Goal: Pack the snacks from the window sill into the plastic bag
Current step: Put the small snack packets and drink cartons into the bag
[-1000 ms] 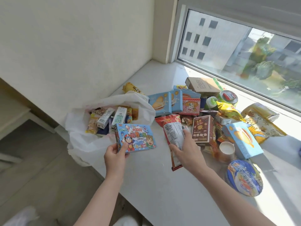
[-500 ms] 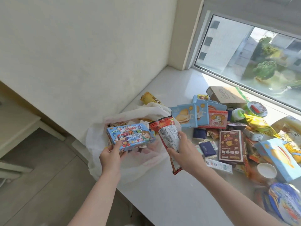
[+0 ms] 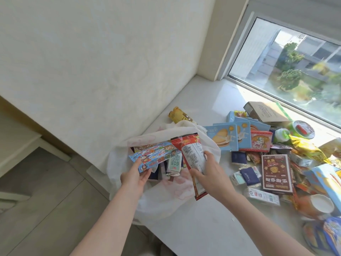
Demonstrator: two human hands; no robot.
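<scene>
Blue box (image 3: pixel 155 156), left hand (image 3: pixel 135 179), red packet (image 3: pixel 192 157), right hand (image 3: pixel 210 175) — over plastic bag (image 3: pixel 166 199)

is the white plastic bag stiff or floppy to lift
Probably floppy: the white plastic bag sags and creases around its load. Likely bottom-heavy, with a milk carton inside. It seems to overhang the sill, so pushing may tip it.

The white sill (image 3: pixel 212 228) is running along under the window (image 3: pixel 295 61); a white bag (image 3: pixel 162 196) is sitting at its left edge; a yellow tube (image 3: pixel 180 115) is lying just beyond the bag; to the right, blue boxes (image 3: pixel 223 136), a brown box (image 3: pixel 276 172) and, nearer, a milk carton (image 3: pixel 263 196) are lying crowded together; a cardboard box (image 3: pixel 265 111) is lying far, by the window.
</scene>
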